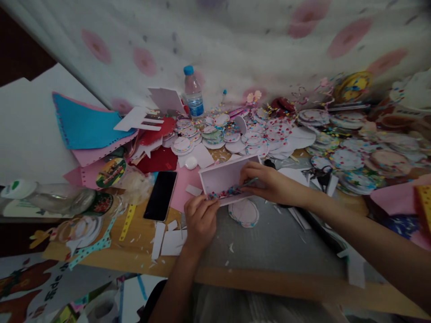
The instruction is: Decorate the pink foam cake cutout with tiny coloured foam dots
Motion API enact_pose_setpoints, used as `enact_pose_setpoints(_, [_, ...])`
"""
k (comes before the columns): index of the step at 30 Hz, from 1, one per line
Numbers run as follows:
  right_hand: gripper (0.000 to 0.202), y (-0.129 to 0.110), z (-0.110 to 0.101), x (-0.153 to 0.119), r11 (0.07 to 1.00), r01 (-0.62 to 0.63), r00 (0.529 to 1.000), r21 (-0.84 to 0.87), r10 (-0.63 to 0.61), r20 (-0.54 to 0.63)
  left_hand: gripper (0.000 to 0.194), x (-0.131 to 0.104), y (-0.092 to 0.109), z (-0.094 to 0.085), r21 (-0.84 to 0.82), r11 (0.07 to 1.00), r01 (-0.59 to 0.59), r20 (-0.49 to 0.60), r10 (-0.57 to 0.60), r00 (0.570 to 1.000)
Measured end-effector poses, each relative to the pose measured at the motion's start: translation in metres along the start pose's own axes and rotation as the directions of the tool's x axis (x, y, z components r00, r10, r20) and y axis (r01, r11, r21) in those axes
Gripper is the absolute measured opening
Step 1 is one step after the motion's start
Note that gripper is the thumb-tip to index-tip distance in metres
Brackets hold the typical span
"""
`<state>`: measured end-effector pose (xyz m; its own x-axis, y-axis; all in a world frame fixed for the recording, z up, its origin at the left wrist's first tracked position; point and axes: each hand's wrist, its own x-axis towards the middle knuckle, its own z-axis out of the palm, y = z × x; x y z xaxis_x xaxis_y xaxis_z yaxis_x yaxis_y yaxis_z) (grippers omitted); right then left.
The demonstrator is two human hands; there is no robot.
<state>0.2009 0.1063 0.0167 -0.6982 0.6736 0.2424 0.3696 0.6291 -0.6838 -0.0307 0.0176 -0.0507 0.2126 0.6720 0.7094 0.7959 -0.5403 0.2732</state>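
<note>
A shallow white box (220, 176) is tilted toward me, with small red and blue bits (222, 194) gathered along its lower side. My left hand (201, 220) grips the box's lower left corner, fingers curled over the edge. Inside the box's right part, my right hand (261, 181) is closed on a thin light-blue tool (251, 182), its tip near the coloured bits. Just below the box lies a round white paper disc (244, 213) with a wavy drawn outline, flat on the grey mat (256, 246).
Behind the box stand many piles of decorated paper discs (254, 139) and a water bottle (193, 94). A black phone (160, 196) and paper scraps (173, 242) lie to the left. A large clear bottle (57, 197) rests at far left; a dark strip (318, 231) lies under my right forearm.
</note>
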Motion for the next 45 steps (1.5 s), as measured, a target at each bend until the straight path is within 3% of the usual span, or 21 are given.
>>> enact_pose_setpoints(5, [0.003,0.006,0.008,-0.002,0.995,-0.1,0.994,0.025,0.101,-0.043,0.022,0.0,0.0,0.0,0.017,1.0,0.001,0.018,-0.001,1.0])
enact_pose_setpoints(11, [0.004,0.009,0.023,-0.001,0.985,-0.156,0.976,-0.076,0.142,-0.166,0.024,-0.001,0.0,0.0,0.016,1.0,-0.015,0.02,0.015,1.0])
enact_pose_setpoints(31, [0.004,0.008,0.027,0.005,0.962,-0.203,0.976,-0.183,0.182,-0.122,0.022,0.002,-0.001,0.0,-0.015,1.0,-0.009,-0.002,0.009,1.0])
enact_pose_setpoints(36, [0.004,0.005,0.026,0.004,0.974,-0.217,0.967,-0.069,0.205,-0.151,0.021,0.002,-0.001,0.0,-0.021,1.0,-0.009,0.001,0.009,1.0])
enact_pose_setpoints(40, [0.004,-0.001,0.022,0.005,0.962,-0.244,0.916,0.122,0.27,-0.295,0.021,0.001,0.0,0.0,-0.017,1.0,0.012,0.021,-0.012,1.0])
enact_pose_setpoints(45, [0.016,-0.02,0.006,-0.003,0.873,-0.248,0.762,0.419,0.443,-0.472,0.017,0.004,-0.001,0.002,-0.007,0.996,0.088,0.054,-0.088,0.995])
